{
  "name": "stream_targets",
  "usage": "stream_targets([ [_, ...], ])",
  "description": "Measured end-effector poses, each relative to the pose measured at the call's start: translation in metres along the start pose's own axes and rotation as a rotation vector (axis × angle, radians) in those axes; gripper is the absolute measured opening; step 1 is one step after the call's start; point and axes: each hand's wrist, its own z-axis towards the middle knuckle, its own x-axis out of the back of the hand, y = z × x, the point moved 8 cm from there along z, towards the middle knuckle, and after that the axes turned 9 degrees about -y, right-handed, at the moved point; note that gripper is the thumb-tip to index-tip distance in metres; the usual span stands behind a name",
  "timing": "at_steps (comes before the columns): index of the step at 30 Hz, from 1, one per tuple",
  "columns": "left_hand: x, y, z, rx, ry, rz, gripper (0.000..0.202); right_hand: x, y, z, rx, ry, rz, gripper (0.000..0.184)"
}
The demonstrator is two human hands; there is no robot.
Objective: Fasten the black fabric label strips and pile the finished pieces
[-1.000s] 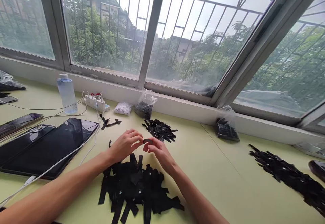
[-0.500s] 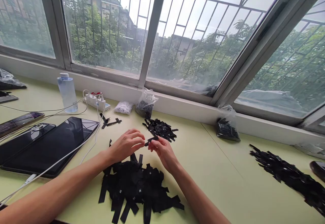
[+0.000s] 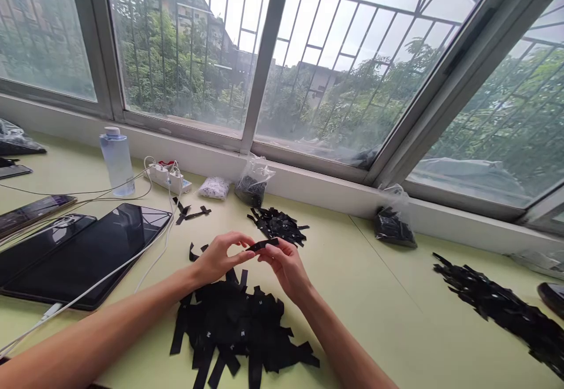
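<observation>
A short black fabric strip (image 3: 263, 244) is stretched between my two hands above the table. My left hand (image 3: 215, 260) has its left end between thumb and fingers, while my right hand (image 3: 285, 267) pinches the other end. Under my wrists spreads a large pile of black fabric strips (image 3: 238, 324), some marked with a small white "M". Just beyond my fingers is a smaller heap of black strips (image 3: 277, 223).
To the left lie a tablet (image 3: 97, 254), a phone (image 3: 37, 213) and white cables. A water bottle (image 3: 117, 163) and a power strip (image 3: 167, 177) stand behind. Plastic bags (image 3: 253, 184) line the window ledge. Another long pile of black strips (image 3: 497, 307) lies at right.
The strip has straightened out and shows more of its length between my hands. My left fingers have come round its left end, with the thumb opening away from the fingers.
</observation>
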Motion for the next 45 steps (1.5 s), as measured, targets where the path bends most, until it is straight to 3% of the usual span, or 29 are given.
stream_targets([
  [7, 0.011, -0.004, 0.001, 0.037, 0.082, -0.187, 0.019, 0.006, -0.001, -0.004, -0.017, 0.046, -0.325, 0.026],
  [11, 0.012, -0.009, 0.004, 0.063, 0.063, -0.383, 0.020, 0.001, 0.001, -0.004, -0.048, 0.017, -0.412, 0.033],
  [17, 0.007, -0.018, 0.003, 0.143, 0.088, -0.601, 0.019, -0.013, 0.002, -0.005, -0.097, -0.064, -0.452, 0.041],
  [23, -0.002, -0.020, 0.001, 0.151, 0.084, -0.995, 0.020, -0.011, 0.011, -0.005, -0.177, -0.094, -0.434, 0.046],
  [27, -0.009, -0.020, 0.001, 0.164, 0.056, -1.115, 0.022, -0.016, 0.021, -0.007, -0.221, -0.137, -0.410, 0.049],
  [31, -0.012, -0.021, 0.001, 0.197, 0.069, -1.140, 0.026, -0.020, 0.026, -0.008, -0.233, -0.185, -0.484, 0.049],
  [33, -0.009, -0.023, 0.001, 0.193, 0.086, -1.096, 0.027, -0.013, 0.020, -0.006, -0.193, -0.151, -0.596, 0.046],
  [38, 0.001, -0.036, 0.000, 0.197, 0.155, -0.948, 0.031, 0.037, -0.013, -0.008, -0.019, 0.148, -0.999, 0.035],
  [41, 0.005, -0.044, -0.001, 0.215, 0.195, -0.873, 0.032, 0.053, -0.013, -0.009, -0.037, 0.099, -1.099, 0.030],
  [45, 0.006, -0.045, -0.001, 0.222, 0.201, -0.822, 0.034, 0.053, -0.003, -0.010, -0.073, -0.031, -1.142, 0.018],
])
